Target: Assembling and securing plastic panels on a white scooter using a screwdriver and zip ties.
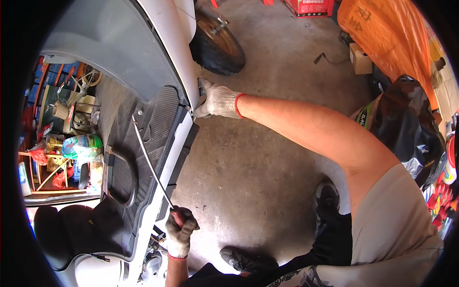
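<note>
white plastic scooter (172, 154) left | long red-handled metal screwdriver (152, 168) over its ribbed black floorboard (162, 107) | round black rubber tyre (209, 60) right of its front | orange plastic-wrapped bundle (388, 40) far right, crumpled black plastic bag (406, 126) nearer

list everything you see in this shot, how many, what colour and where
scooter: 1, white, grey and black, left side
curved bar: 1, black, on the scooter
wheel: 1, black tyre, top centre
red box: 1, red, top edge
plastic sheet: 1, orange, upper right
small box: 1, brown, beside the sheet
cable: 1, black, floor, upper right
plastic bag: 1, black, right
shelf contents: too jumbled to count, mixed colours, left
screwdriver: 1, reddish handle, silver shaft, lower centre-left
shoes: 2, dark, lower centre
left fingers: 1 gloved hand, pale and dark, around the screwdriver's handle
right fingers: 1 gloved hand, pale, at the scooter's white panel edge
</note>
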A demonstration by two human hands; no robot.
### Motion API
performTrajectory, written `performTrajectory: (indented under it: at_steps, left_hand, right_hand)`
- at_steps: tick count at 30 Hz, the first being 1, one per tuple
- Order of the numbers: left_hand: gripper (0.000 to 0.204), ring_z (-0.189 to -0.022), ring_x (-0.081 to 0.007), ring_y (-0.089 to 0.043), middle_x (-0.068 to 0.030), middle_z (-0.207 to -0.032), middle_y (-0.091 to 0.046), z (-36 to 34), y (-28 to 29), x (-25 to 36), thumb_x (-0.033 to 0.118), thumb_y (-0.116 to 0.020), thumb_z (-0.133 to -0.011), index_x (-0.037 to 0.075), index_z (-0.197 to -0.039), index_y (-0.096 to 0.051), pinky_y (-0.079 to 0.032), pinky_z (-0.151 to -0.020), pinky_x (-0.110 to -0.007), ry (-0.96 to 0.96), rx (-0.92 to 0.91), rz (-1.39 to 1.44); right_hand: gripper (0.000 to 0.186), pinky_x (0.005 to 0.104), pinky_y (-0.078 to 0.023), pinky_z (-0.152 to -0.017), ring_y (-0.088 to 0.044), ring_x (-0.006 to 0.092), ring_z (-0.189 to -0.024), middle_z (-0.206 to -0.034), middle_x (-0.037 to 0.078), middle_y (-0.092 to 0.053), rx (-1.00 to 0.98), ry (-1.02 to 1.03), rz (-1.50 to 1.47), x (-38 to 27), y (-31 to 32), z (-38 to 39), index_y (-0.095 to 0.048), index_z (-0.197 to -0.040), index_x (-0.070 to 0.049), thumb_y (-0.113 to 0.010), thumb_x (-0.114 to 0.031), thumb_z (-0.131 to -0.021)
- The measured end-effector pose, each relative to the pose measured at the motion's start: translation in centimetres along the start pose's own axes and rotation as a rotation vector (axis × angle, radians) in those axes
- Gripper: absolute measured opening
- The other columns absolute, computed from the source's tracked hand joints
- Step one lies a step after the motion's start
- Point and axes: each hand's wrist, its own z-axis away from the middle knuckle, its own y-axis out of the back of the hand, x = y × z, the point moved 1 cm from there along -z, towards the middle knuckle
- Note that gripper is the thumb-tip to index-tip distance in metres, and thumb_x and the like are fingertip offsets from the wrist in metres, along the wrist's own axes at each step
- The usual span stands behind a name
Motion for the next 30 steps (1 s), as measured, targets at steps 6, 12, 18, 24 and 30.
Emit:
performTrajectory:
  at_steps: [6,12,18,24,30]
  left_hand:
    - [0.025,-0.066,-0.0149,-0.059,-0.0052,-0.080,-0.060,0.1,-0.2,-0.3,0.009,-0.066,-0.089,0.000,-0.110,-0.057,-0.053,-0.065,-0.031,-0.002,0.035,0.007]
    - [0.027,-0.066,-0.0152,-0.059,-0.0052,-0.079,-0.060,-0.1,-0.3,-0.3,0.011,-0.069,-0.088,0.001,-0.110,-0.057,-0.053,-0.065,-0.031,-0.013,0.029,0.042]
    - [0.027,-0.067,-0.0161,-0.060,-0.0060,-0.082,-0.061,-0.2,-0.3,-0.4,0.013,-0.069,-0.089,0.001,-0.109,-0.057,-0.053,-0.065,-0.031,-0.011,0.005,0.033]
    - [0.028,-0.075,-0.0164,-0.063,-0.0068,-0.086,-0.063,-0.3,0.1,-0.2,0.003,-0.069,-0.088,-0.002,-0.113,-0.057,-0.054,-0.071,-0.030,0.017,-0.003,0.119]
    - [0.027,-0.077,-0.0144,-0.062,-0.0055,-0.087,-0.063,-0.4,0.3,0.2,-0.001,-0.069,-0.088,-0.002,-0.112,-0.057,-0.053,-0.072,-0.029,0.056,-0.036,0.128]
  right_hand:
    - [0.106,0.0374,-0.049,-0.106,-0.062,0.0362,-0.126,-0.141,0.031,-0.057,-0.013,0.022,0.038,-0.6,-0.1,0.4,-0.028,-0.155,0.006,-0.087,-0.027,-0.074]
    - [0.083,0.0381,-0.050,-0.101,-0.067,0.0329,-0.118,-0.120,0.022,-0.070,0.071,-0.017,-0.002,-0.3,-0.8,0.6,-0.046,-0.136,0.001,-0.088,-0.025,-0.071]
    - [0.081,0.0385,-0.051,-0.100,-0.068,0.0330,-0.115,-0.118,0.023,-0.070,0.076,-0.012,0.055,-0.8,-0.9,0.5,-0.048,-0.134,0.002,-0.087,-0.030,-0.071]
    - [0.088,0.0401,-0.050,-0.104,-0.065,0.0353,-0.119,-0.121,0.028,-0.067,-0.069,-0.043,-0.035,-0.5,-0.2,-0.4,-0.047,-0.138,0.006,-0.086,-0.035,-0.071]
    - [0.106,0.0398,-0.045,-0.112,-0.058,0.0371,-0.132,-0.140,0.027,-0.059,0.248,0.032,0.024,-4.1,1.2,-2.0,-0.036,-0.155,-0.003,-0.090,-0.040,-0.070]
